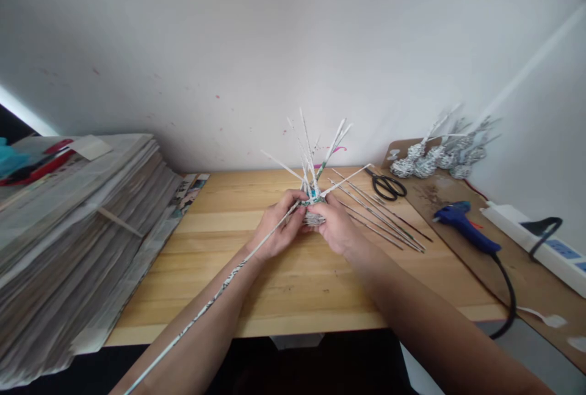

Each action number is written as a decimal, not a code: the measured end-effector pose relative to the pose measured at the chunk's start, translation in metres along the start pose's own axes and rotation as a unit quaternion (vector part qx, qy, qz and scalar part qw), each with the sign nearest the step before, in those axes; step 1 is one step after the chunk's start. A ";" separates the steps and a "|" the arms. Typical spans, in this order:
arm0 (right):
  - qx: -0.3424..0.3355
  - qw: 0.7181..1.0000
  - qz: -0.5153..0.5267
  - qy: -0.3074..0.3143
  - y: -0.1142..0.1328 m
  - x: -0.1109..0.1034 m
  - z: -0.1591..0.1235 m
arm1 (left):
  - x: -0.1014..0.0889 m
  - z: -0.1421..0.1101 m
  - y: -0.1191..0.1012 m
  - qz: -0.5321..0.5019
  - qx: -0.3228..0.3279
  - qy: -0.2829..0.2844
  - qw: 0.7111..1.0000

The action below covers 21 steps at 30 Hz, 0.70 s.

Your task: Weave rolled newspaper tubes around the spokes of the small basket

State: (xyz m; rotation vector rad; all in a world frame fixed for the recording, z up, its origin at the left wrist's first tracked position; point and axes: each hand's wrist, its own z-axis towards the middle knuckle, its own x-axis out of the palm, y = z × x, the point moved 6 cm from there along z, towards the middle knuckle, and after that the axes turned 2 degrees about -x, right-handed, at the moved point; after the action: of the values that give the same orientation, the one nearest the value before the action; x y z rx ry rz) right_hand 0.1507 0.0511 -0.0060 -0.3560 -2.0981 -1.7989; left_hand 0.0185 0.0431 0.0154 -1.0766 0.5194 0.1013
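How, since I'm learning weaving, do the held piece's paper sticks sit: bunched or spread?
Spread: the paper sticks fan from the woven paper piece in different directions.

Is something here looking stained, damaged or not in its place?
Yes: reddish spots are scattered on the wall behind the table, odd on a plain pale surface. The cardboard near the scissors also has brownish marks, like stains.

Soft light washes the wall (256, 47); picture edges stretch.
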 end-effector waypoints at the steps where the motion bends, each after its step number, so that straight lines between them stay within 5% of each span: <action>1: -0.001 1.000 0.001 0.002 0.001 0.000 0.000 | 0.000 0.000 0.000 -0.010 0.000 0.000 1.000; 10: 0.045 0.988 0.142 0.050 0.010 0.006 -0.001 | 0.002 0.000 -0.001 -0.090 0.005 -0.014 0.996; 21: 0.072 0.988 0.135 0.007 -0.003 0.002 0.004 | 0.009 0.000 0.003 -0.097 -0.002 -0.001 0.995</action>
State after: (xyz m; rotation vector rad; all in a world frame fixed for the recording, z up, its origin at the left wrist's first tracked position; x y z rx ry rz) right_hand 0.1478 0.0547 -0.0082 -0.5571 -2.0429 -1.4834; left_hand 0.0251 0.0430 0.0089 -1.1248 0.4116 -0.0673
